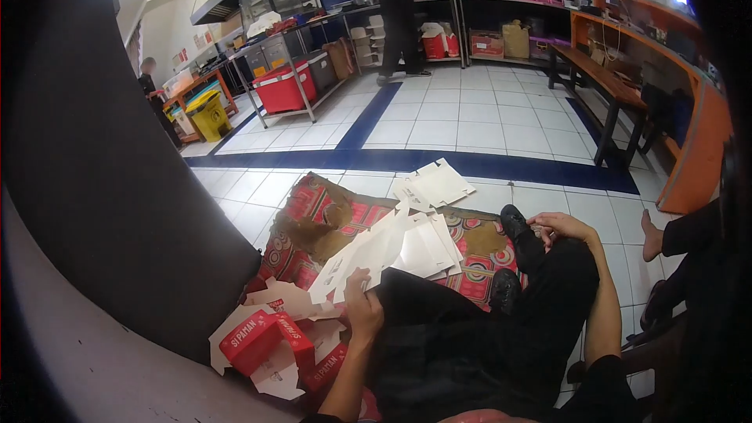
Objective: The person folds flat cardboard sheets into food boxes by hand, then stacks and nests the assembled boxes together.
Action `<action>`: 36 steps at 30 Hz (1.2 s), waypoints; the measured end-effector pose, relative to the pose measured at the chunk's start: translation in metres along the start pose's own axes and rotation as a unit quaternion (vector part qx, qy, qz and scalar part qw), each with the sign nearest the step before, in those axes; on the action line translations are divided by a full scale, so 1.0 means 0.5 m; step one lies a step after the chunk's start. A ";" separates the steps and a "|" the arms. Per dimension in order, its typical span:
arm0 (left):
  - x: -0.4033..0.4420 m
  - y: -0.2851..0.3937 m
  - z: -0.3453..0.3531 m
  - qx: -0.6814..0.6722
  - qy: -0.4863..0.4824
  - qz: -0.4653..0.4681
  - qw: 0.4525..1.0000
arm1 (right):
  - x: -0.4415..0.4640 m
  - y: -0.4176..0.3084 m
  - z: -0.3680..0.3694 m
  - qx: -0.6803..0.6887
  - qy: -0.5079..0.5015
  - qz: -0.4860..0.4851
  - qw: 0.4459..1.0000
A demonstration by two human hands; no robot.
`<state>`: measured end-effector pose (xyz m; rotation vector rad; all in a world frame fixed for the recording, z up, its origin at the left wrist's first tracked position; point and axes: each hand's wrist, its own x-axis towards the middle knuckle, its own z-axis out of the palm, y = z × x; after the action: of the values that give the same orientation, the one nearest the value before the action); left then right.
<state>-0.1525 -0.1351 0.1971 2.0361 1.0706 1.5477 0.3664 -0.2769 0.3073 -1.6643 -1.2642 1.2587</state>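
My left hand (363, 304) grips the lower edge of a white flat cardboard box blank (354, 260), which is tilted over a patterned red mat. Under and beside it lie more white blanks (427, 247), and another group of blanks (435, 186) rests at the mat's far edge. My right hand (561, 227) rests at my raised knee near my black shoe (514, 222), fingers loosely stretched and apart. To the left of my left hand sit several red-and-white boxes (252, 330) marked "SI PAMAN", partly folded, flaps open.
The worn red mat (301, 219) lies on white floor tiles. A dark panel (133, 149) stands close on my left. At right are a wooden bench (599, 78) and another person's bare foot (650, 236). A person in black (395, 16) stands by the far counter, near a red cooler (286, 90).
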 end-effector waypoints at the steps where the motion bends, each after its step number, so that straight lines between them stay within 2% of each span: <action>1: 0.000 0.000 0.000 -0.001 -0.002 0.001 1.000 | 0.001 0.001 -0.001 -0.003 0.001 -0.001 1.000; 8: -0.002 -0.001 -0.001 0.008 0.000 0.000 1.000 | 0.007 0.019 -0.009 0.018 -0.018 -0.027 0.999; 15: -0.002 0.002 -0.004 0.015 -0.003 -0.002 1.000 | 0.005 0.014 -0.006 0.017 -0.009 -0.007 1.000; 17: -0.002 0.001 -0.004 0.017 -0.005 -0.001 1.000 | 0.009 0.017 -0.006 0.063 -0.007 -0.009 0.998; 28: 0.003 0.009 -0.006 0.041 -0.004 0.009 0.999 | -0.005 -0.006 0.012 0.048 0.007 -0.018 0.999; 36: -0.007 0.000 -0.004 0.029 -0.042 -0.003 0.999 | 0.047 -0.010 0.019 0.010 -0.004 0.006 1.000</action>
<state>-0.1546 -0.1381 0.1953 2.1139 1.1014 1.4306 0.3570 -0.2535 0.3023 -1.6559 -1.2451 1.2821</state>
